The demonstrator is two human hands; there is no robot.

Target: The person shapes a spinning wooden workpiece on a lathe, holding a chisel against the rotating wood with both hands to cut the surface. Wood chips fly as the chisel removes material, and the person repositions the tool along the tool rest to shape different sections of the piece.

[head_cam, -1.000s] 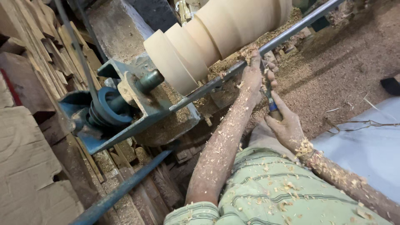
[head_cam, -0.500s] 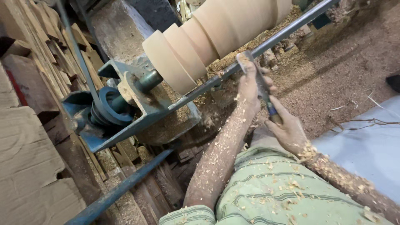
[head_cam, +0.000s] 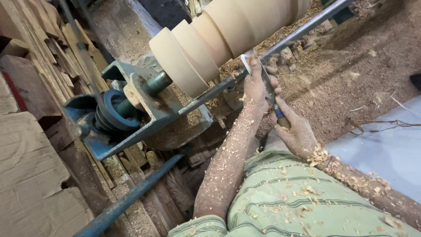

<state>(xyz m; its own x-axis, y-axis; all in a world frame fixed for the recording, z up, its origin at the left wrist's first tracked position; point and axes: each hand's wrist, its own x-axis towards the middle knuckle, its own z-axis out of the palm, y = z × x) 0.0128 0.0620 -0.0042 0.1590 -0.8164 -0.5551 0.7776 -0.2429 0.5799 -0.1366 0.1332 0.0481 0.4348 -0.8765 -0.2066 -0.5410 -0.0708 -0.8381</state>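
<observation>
Turning chisel (head_cam: 268, 94): long metal blade w/ blue ferrule, lying across the steel tool-rest bar (head_cam: 280, 46), tip up against the stepped wooden workpiece (head_cam: 228, 35) on the lathe. Tip itself hidden behind the left hand; exact contact pt on the wood cannot be made out.

Left hand (head_cam: 256, 85): laid over the blade at the bar, fingers curled together and pressing the blade down onto the rest. Fingertips tucked out of sight.

Right hand (head_cam: 298, 134): wrapped around the chisel handle, fingers closed tight on it; most of the handle is covered by the palm, only the blue ferrule end shows.

Both forearms and the green striped shirt (head_cam: 289, 202) are coated in wood shavings.

Workpiece: pale, turned in stepped rings, upper end cut off by the frame edge. Narrow end meets a spindle running into the blue-grey tailstock bracket (head_cam: 131, 118) w/ a dark pulley (head_cam: 116, 112).

Surroundings: sawdust-covered floor (head_cam: 351, 74) at right, stacked timber boards (head_cam: 30, 52) at left, a blue pipe (head_cam: 127, 199) running diagonally below, its lower end out of frame
</observation>
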